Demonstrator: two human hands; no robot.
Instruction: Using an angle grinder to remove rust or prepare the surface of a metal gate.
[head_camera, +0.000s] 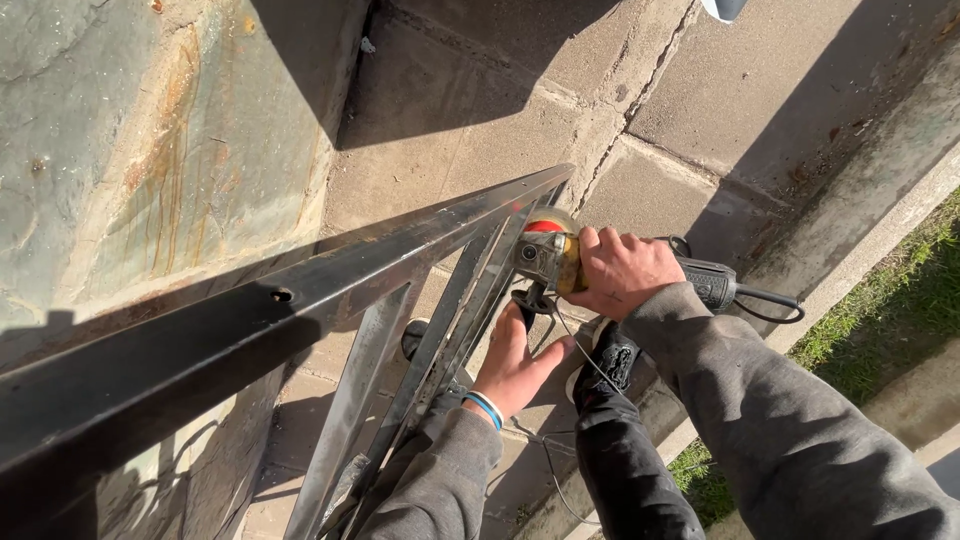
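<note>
An angle grinder (552, 255) with a yellow body and a red-and-tan disc rests against a bar of a dark steel frame (330, 290). My right hand (620, 270) is wrapped over the grinder's body from above. Just below, my left hand (512, 362), with a blue wristband, grips the grinder's black side handle. The frame is made of angle bars that meet at a corner near the disc. Both arms wear grey sleeves.
A rough stone wall (150, 140) rises on the left. Concrete paving slabs (700, 90) lie below, with a kerb and a grass strip (900, 300) on the right. The grinder's black cable (770, 300) loops to the right. My dark shoe (615, 355) stands under the frame.
</note>
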